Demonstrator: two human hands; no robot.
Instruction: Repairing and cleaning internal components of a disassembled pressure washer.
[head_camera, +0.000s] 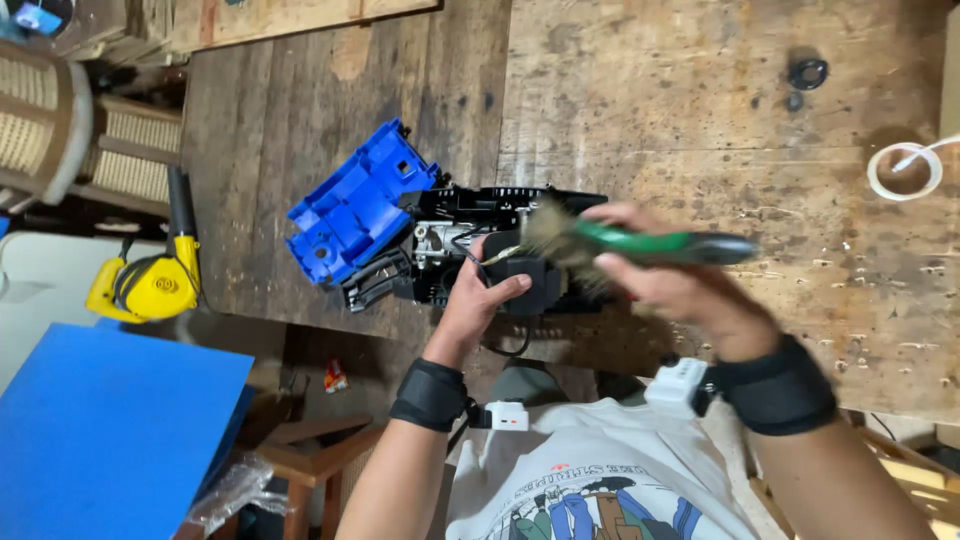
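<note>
Shirt: a pale printed shirt (590, 480) fills the bottom centre of the frame, cut off by the lower edge.
Wrists: each carries a black band (430, 394) with a small white box clipped on; the forearms run out of the frame at the bottom.
Right hand: the right hand (665, 280), blurred, is closed around the green handle of a wire brush (620, 242); the bristles sit at centre frame, over the top of the machine, and whether they touch it cannot be told.
Left hand: the left hand (475, 300) rests on the dark machine body (500, 255), thumb laid across a black part; its fingers are hidden behind the palm, so how tightly it grips cannot be told.
Machine: black, partly stripped, lying at centre frame on the worn wooden table (700, 110); its lower edge is hidden by both hands.
Blue cover: a blue plastic housing (355, 205) lies left of centre, touching the machine.
Upper right: a black ring (808, 72) and a white tape roll (903, 170), well apart from the hands.
Left edge: a yellow blower (150, 280) below the table, and a blue board (110, 430) cut off at lower left.
</note>
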